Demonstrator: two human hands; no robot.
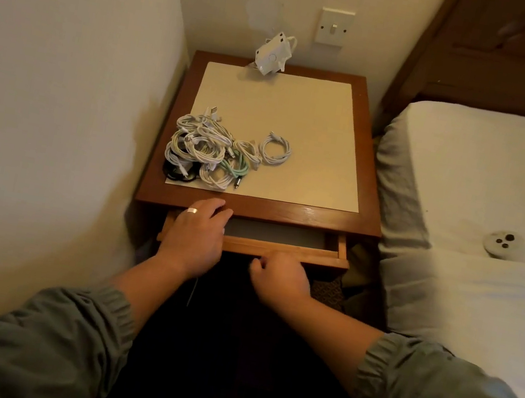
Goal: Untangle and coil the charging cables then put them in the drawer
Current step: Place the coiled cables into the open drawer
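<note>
**Drawer part open, cables on the tabletop**

We see a wooden bedside table (290, 211) with a cream inset top; its drawer (284, 248) is pulled partly out, pale lining showing; a tangled cable pile (198, 148) lies on the front-left of the top, mostly white, with a mint-green cable (235, 170) and a black cable (173, 173) mixed in; one coiled white cable (275, 149) lies just beside the pile on its right, apart from the tangle; none are in the drawer.

The left hand (194, 234), with a ring (192, 210), rests flat over the drawer's left end, fingers relaxed and holding nothing; the right hand (282, 277) is under the drawer front, fingers curled against its lower edge, gripping it.

A white plug adapter (273, 55) leans at the back edge; a wall switch (334, 27) is above it; a bed (487, 174) stands to the right.
</note>
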